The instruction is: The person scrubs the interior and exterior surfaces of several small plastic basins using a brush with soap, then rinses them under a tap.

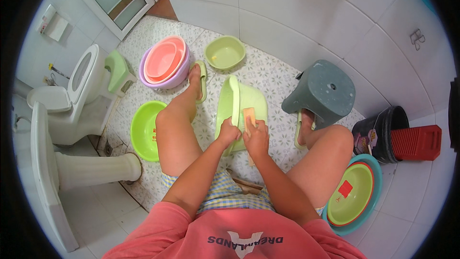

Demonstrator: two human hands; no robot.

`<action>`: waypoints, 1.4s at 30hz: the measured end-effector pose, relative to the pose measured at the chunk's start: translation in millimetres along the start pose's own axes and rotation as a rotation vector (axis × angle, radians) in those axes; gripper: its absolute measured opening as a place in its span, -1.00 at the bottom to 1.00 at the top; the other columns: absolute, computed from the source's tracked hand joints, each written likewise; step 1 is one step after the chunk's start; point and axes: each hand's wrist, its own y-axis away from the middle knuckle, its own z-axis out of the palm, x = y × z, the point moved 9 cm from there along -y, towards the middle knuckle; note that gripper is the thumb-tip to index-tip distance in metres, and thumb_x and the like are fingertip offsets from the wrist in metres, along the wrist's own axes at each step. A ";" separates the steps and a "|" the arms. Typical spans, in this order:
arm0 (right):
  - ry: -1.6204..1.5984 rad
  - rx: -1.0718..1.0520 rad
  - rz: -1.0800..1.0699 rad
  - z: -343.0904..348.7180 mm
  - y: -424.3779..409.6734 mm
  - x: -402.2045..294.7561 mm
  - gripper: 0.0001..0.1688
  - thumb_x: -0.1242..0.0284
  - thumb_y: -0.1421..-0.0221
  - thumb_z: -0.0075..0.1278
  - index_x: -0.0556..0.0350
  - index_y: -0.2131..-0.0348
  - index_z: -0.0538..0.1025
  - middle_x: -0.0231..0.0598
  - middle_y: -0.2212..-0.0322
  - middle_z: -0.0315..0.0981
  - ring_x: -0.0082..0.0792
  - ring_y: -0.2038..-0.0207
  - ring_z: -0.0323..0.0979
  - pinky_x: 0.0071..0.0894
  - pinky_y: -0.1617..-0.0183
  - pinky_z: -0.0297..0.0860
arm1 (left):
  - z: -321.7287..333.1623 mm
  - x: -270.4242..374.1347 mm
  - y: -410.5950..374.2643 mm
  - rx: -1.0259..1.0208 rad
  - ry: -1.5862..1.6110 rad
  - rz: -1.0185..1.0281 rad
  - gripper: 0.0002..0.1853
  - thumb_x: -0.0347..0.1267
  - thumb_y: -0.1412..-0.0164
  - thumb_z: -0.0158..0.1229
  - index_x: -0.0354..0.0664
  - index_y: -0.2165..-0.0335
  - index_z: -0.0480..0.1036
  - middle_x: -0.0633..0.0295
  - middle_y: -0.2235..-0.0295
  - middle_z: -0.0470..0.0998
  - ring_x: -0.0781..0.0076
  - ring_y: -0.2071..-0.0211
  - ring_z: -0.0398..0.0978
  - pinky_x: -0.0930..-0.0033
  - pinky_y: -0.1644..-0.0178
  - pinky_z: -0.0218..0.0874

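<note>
A light green plastic basin [257,97] stands tipped on its side on the floor between my legs, its opening facing left. My left hand [229,132] grips the rim of this basin on its near side. In my right hand [256,138] is a flat wooden-backed brush [249,114], held against the outer wall of the basin; its bristles cannot be seen. A thin pale strip shows just below my right hand, and I cannot tell what it belongs to.
Nested pink and purple basins [163,61], a small green basin [225,52] and a bright green basin [145,129] lie around. A grey stool [323,90], black bucket [377,133] with a red washboard [417,142], and leaning basins [350,194] are right. The toilet [82,93] and pedestal sink [97,169] stand left.
</note>
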 end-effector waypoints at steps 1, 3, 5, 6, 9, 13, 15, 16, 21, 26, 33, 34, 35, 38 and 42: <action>0.021 0.017 0.040 -0.1 -1.0 8.5 -0.30 0.51 0.30 0.16 -0.06 0.03 0.39 -0.09 0.28 0.26 -0.09 0.24 0.30 -0.24 0.17 0.30 | -2.2 -2.9 -0.9 0.017 -0.013 0.005 -0.55 -0.77 0.34 -0.12 -0.36 0.32 0.39 0.20 0.67 0.39 0.48 0.77 0.27 0.45 0.76 0.01; 0.026 0.013 0.165 1.3 -6.7 36.9 -0.31 0.48 0.29 0.16 -0.07 0.03 0.40 -0.10 0.29 0.28 -0.11 0.25 0.32 -0.26 0.16 0.30 | -6.4 -9.8 -2.5 0.050 -0.040 0.012 -0.49 -0.75 0.43 -0.07 -0.31 0.32 0.43 0.22 0.67 0.40 0.48 0.75 0.28 0.42 0.74 0.03; -0.001 -0.017 0.277 1.7 -12.6 62.7 -0.31 0.48 0.27 0.17 -0.08 0.02 0.39 -0.10 0.27 0.27 -0.11 0.24 0.31 -0.26 0.13 0.29 | -8.3 -12.9 -0.7 0.086 -0.029 0.005 -0.49 -0.75 0.44 -0.07 -0.31 0.34 0.44 0.23 0.67 0.40 0.48 0.74 0.29 0.42 0.74 0.03; -0.030 -0.043 0.326 2.0 -15.6 73.5 -0.30 0.49 0.25 0.16 -0.07 0.01 0.38 -0.09 0.26 0.26 -0.09 0.23 0.29 -0.25 0.11 0.28 | -8.7 -13.8 -0.7 0.102 -0.023 0.005 -0.49 -0.75 0.45 -0.07 -0.30 0.34 0.44 0.24 0.67 0.40 0.48 0.74 0.29 0.42 0.74 0.03; -0.099 -0.053 0.382 5.2 -18.8 91.3 -0.30 0.49 0.23 0.17 -0.07 0.00 0.37 -0.09 0.25 0.25 -0.08 0.22 0.27 -0.27 0.09 0.27 | -8.7 -12.8 -0.5 0.101 -0.019 0.029 -0.49 -0.75 0.44 -0.07 -0.30 0.33 0.43 0.25 0.67 0.39 0.47 0.73 0.29 0.42 0.74 0.03; -0.053 -0.024 0.338 2.8 -14.8 81.7 -0.30 0.48 0.24 0.15 -0.08 0.00 0.37 -0.08 0.27 0.27 -0.08 0.23 0.29 -0.27 0.11 0.27 | -6.0 -12.4 -0.5 0.047 0.057 -0.029 -0.47 -0.77 0.42 -0.09 -0.31 0.30 0.42 0.26 0.67 0.37 0.49 0.73 0.28 0.43 0.74 0.03; -0.009 -0.008 0.221 2.4 -11.9 57.4 -0.29 0.49 0.25 0.14 -0.07 0.00 0.36 -0.06 0.28 0.27 -0.07 0.23 0.30 -0.26 0.12 0.28 | -4.1 -8.7 0.9 0.031 0.058 -0.025 -0.48 -0.77 0.40 -0.10 -0.32 0.30 0.41 0.26 0.67 0.37 0.49 0.73 0.28 0.44 0.73 0.03; 0.001 -0.001 0.125 3.2 -7.8 38.7 -0.28 0.51 0.26 0.13 -0.06 -0.01 0.35 -0.05 0.28 0.26 -0.05 0.24 0.29 -0.25 0.13 0.28 | -4.7 -8.6 0.7 0.036 0.040 -0.022 -0.51 -0.77 0.38 -0.11 -0.33 0.31 0.39 0.24 0.67 0.36 0.48 0.74 0.28 0.44 0.75 0.02; -0.072 -0.037 -0.099 4.4 13.4 -17.4 -0.28 0.55 0.24 0.10 -0.04 -0.02 0.33 -0.01 0.28 0.23 -0.01 0.26 0.26 -0.21 0.16 0.28 | -4.6 -6.4 -0.2 0.013 0.037 -0.035 -0.57 -0.76 0.36 -0.13 -0.38 0.35 0.36 0.20 0.68 0.35 0.46 0.75 0.28 0.46 0.76 0.00; -0.030 -0.009 0.042 2.0 1.7 12.3 -0.31 0.53 0.23 0.10 -0.05 0.00 0.35 -0.03 0.28 0.24 -0.02 0.26 0.28 -0.22 0.18 0.29 | -2.5 -3.8 -0.2 -0.032 -0.013 -0.050 -0.58 -0.78 0.42 -0.11 -0.39 0.40 0.36 0.22 0.68 0.36 0.47 0.75 0.27 0.47 0.76 0.00; -0.015 0.003 0.376 4.1 -18.9 92.9 -0.31 0.48 0.23 0.11 -0.05 -0.01 0.36 -0.08 0.33 0.25 -0.09 0.26 0.30 -0.27 0.17 0.30 | -2.9 -15.1 -2.3 0.003 -0.021 -0.054 -0.59 -0.80 0.42 -0.13 -0.37 0.43 0.37 0.25 0.67 0.34 0.48 0.74 0.28 0.47 0.75 0.01; -0.014 0.003 0.385 4.9 -18.9 93.1 -0.31 0.49 0.24 0.11 -0.05 -0.01 0.36 -0.08 0.33 0.25 -0.09 0.27 0.29 -0.27 0.17 0.30 | -2.7 -15.1 -2.2 -0.001 -0.022 -0.055 -0.59 -0.80 0.41 -0.13 -0.37 0.43 0.37 0.24 0.67 0.34 0.47 0.73 0.28 0.47 0.75 0.01; -0.012 0.003 0.395 5.6 -18.8 93.1 -0.31 0.49 0.24 0.11 -0.05 -0.01 0.36 -0.08 0.34 0.25 -0.09 0.28 0.29 -0.27 0.17 0.30 | -2.9 -15.0 -2.0 -0.004 -0.023 -0.056 -0.60 -0.80 0.41 -0.14 -0.37 0.43 0.37 0.24 0.67 0.34 0.47 0.73 0.28 0.47 0.75 0.02; 0.010 0.012 0.188 4.3 -14.2 50.5 -0.30 0.51 0.26 0.11 -0.05 0.00 0.36 -0.07 0.33 0.24 -0.08 0.30 0.28 -0.25 0.18 0.29 | -5.3 -16.0 -1.5 -0.009 0.016 -0.073 -0.62 -0.79 0.37 -0.14 -0.36 0.43 0.36 0.24 0.67 0.35 0.46 0.74 0.28 0.46 0.75 0.02; -0.065 -0.104 0.017 11.4 -2.1 -1.9 -0.31 0.51 0.18 0.06 -0.07 -0.03 0.32 -0.11 0.26 0.18 -0.06 0.23 0.22 -0.22 0.15 0.29 | -2.2 -3.7 3.6 -0.016 -0.046 -0.039 -0.63 -0.77 0.35 -0.14 -0.37 0.42 0.36 0.21 0.68 0.37 0.46 0.75 0.28 0.46 0.76 0.02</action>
